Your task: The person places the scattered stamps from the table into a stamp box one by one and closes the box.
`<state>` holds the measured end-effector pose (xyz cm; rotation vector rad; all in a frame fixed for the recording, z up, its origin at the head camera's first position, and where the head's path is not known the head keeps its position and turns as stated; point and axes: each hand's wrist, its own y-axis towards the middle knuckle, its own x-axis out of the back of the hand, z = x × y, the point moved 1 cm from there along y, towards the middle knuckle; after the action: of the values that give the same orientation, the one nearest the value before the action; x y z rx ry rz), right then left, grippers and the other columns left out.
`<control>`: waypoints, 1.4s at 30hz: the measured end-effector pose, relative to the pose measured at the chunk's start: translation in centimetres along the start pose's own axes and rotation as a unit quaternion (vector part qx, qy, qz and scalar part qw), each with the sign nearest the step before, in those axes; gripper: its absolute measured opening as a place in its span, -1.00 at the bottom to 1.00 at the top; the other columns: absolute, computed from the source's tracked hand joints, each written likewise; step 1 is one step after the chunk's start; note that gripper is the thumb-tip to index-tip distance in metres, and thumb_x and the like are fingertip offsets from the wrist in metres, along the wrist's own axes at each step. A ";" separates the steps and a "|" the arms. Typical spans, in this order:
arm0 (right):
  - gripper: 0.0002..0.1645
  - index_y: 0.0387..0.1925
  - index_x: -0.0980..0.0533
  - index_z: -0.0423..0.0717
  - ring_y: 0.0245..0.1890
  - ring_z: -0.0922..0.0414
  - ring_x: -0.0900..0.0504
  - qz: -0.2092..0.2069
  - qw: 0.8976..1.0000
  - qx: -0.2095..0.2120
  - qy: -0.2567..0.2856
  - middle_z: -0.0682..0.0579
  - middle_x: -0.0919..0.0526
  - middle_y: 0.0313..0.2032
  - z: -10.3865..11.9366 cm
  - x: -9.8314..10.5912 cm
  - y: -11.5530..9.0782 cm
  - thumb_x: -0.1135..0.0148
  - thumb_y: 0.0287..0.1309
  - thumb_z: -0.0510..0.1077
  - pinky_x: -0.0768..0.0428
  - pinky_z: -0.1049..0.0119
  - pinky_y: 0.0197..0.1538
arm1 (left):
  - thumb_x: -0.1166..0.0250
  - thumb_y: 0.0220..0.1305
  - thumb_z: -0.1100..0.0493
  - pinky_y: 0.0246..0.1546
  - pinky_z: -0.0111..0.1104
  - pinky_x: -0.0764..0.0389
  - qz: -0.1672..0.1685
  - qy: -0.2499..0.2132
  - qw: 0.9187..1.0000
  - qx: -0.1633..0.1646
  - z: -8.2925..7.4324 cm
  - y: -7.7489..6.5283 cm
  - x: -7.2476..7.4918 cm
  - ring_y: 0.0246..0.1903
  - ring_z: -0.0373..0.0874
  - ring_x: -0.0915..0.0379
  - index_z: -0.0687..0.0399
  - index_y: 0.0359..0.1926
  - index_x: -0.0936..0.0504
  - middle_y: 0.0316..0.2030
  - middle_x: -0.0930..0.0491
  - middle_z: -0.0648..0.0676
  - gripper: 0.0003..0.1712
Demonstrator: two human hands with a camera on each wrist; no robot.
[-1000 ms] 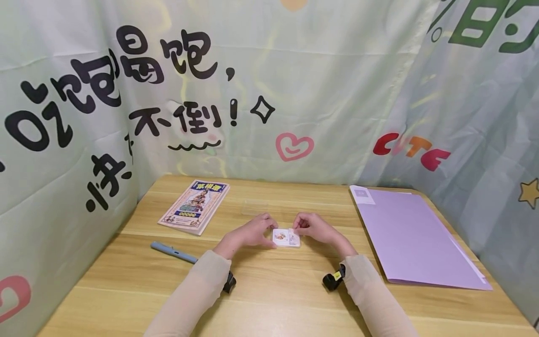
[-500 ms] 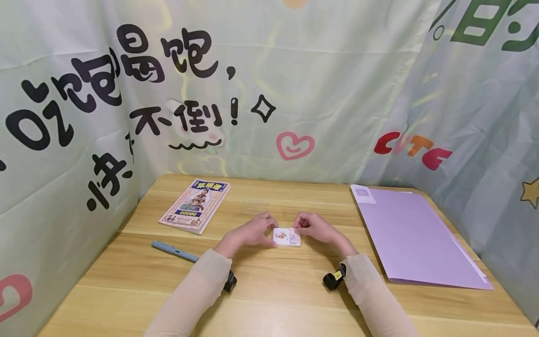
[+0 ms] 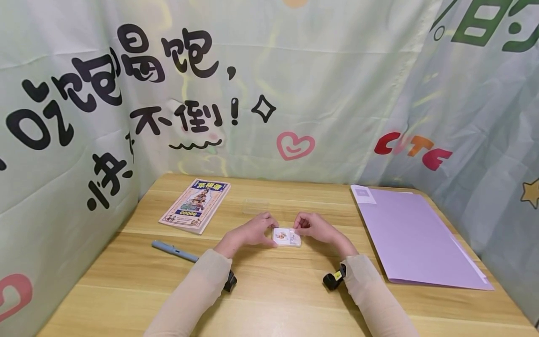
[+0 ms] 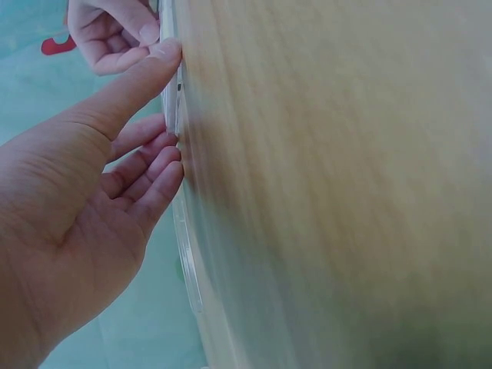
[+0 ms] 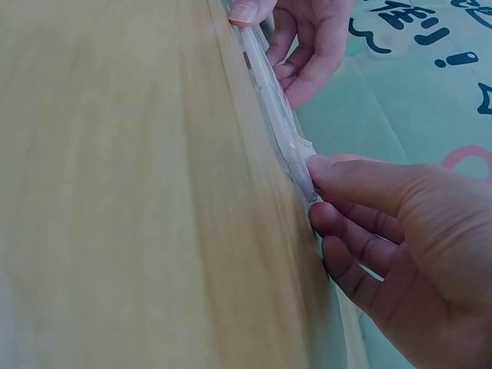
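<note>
A small flat clear plastic box filled with printed white cards lies at the middle of the table. My left hand holds its left end, thumb on the near edge and fingers on the far edge. At the right end, my right hand pinches a small printed card between thumb and index finger. The right wrist view shows a white corner lifted slightly beside that thumb. Seen edge-on in the left wrist view, the box rests on the table; the wrist views hide the card faces.
A clear plastic lid lies behind my left hand. To the left are a paperback booklet and a blue pen, partly under my left forearm. A purple folder covers the right side. Printed curtains stand behind the table.
Almost nothing differs. Both hands stay at the box, and the view has shifted very slightly.
</note>
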<state>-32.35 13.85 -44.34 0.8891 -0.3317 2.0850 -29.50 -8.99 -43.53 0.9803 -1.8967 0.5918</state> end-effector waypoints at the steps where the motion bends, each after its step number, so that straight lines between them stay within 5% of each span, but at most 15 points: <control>1: -0.95 -0.29 -0.54 -0.17 -0.35 0.24 -0.49 0.000 1.000 -0.001 0.001 -0.03 -0.62 -0.37 0.0 0.0 0.0 -0.27 0.21 -0.29 -0.48 0.47 -0.23 | -0.50 0.07 0.04 0.12 -0.22 -0.45 0.001 0.000 1.000 0.001 0.0 0.0 0.0 -0.06 -0.12 -0.34 0.20 0.11 -0.55 -0.03 -0.44 0.08 -0.39; 22: -0.84 -0.25 -0.51 -0.23 -0.35 0.22 -0.48 -0.015 1.000 -0.005 0.013 -0.04 -0.59 -0.36 0.0 0.1 -0.3 -0.32 0.16 -0.28 -0.48 0.46 -0.25 | -0.50 0.07 0.05 0.11 -0.22 -0.45 0.002 -0.007 1.000 0.000 -0.1 0.0 0.0 -0.06 -0.12 -0.35 0.21 0.12 -0.55 -0.02 -0.45 0.09 -0.38; 32: -0.91 -0.26 -0.55 -0.16 -0.31 0.23 -0.53 -0.065 0.998 -0.004 -0.022 -0.02 -0.64 -0.32 -0.4 0.5 -0.4 -0.25 0.24 -0.21 -0.53 0.43 -0.20 | -0.50 0.07 0.05 0.11 -0.23 -0.45 0.005 -0.006 1.000 0.004 0.1 0.0 0.0 -0.06 -0.13 -0.34 0.21 0.13 -0.54 0.00 -0.45 0.09 -0.37; 42: -0.60 0.01 -0.53 -0.33 -0.09 -0.02 -0.62 -0.112 0.993 -0.002 -0.044 -0.18 -0.64 -0.12 0.8 0.5 0.4 -0.30 0.22 -0.15 -0.64 0.16 -0.02 | -0.50 0.07 0.01 0.24 -0.15 -0.45 0.005 -0.012 1.000 0.016 -0.2 -0.4 0.6 0.10 -0.02 -0.40 0.24 0.22 -0.47 0.09 -0.43 0.14 -0.25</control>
<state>-32.44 13.47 -43.38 0.9730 -0.2683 1.8417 -29.27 -9.30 -42.92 1.0025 -1.9199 0.6206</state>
